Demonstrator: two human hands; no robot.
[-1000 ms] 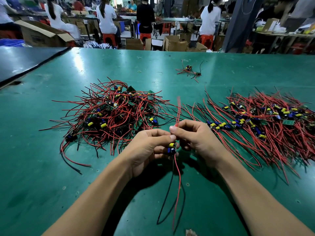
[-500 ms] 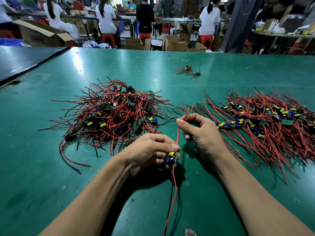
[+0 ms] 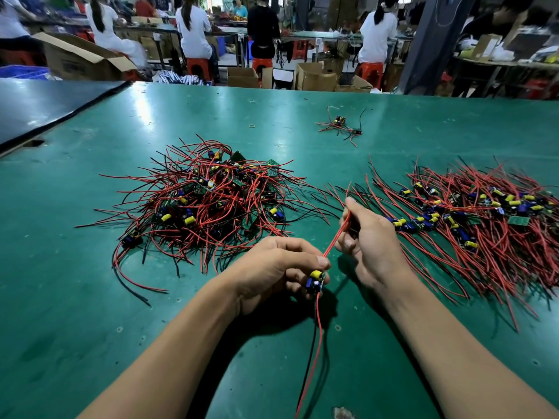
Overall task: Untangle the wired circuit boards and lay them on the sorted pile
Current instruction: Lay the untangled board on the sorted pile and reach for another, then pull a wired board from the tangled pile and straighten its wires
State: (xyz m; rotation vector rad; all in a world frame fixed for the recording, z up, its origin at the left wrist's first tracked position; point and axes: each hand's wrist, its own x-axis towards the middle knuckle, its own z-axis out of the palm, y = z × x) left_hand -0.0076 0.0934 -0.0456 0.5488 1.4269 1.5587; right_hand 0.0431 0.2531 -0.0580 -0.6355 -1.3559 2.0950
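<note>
A messy heap (image 3: 208, 204) of boards and red and black wires lies on the left of the green table (image 3: 75, 297). In front of it the left hand (image 3: 272, 267) pinches one small board (image 3: 314, 282), and two loose wires (image 3: 320, 328) hang down from it. A red wire (image 3: 336, 235) goes up from the board to the right hand (image 3: 370, 240), which pinches it, close to the left hand but not touching, and the neat pile (image 3: 484, 213) lies on the right.
</note>
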